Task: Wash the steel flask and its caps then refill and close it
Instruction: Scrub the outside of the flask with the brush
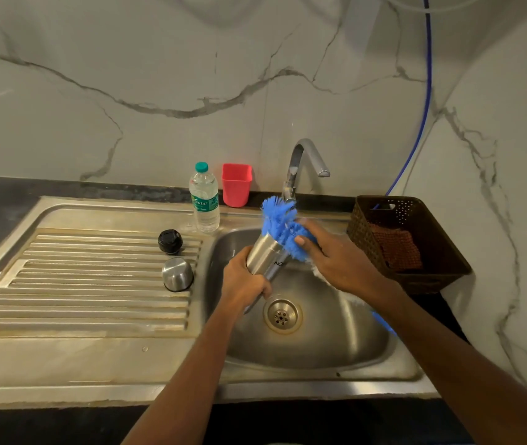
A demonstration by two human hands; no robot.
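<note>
Steel flask (265, 255) clamped in left hand (245, 279), tilted over sink (326, 342) so runoff is caught; blue brush (279, 224) gripped by right hand (336, 260) at mouth.

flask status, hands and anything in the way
Left hand grips steel flask, tilted over sink. Right hand holds blue brush at its mouth. Black cap, steel cap off, on drainboard. Nothing blocking.

Dim warm light, wide-angle bending, blurred edges.
</note>
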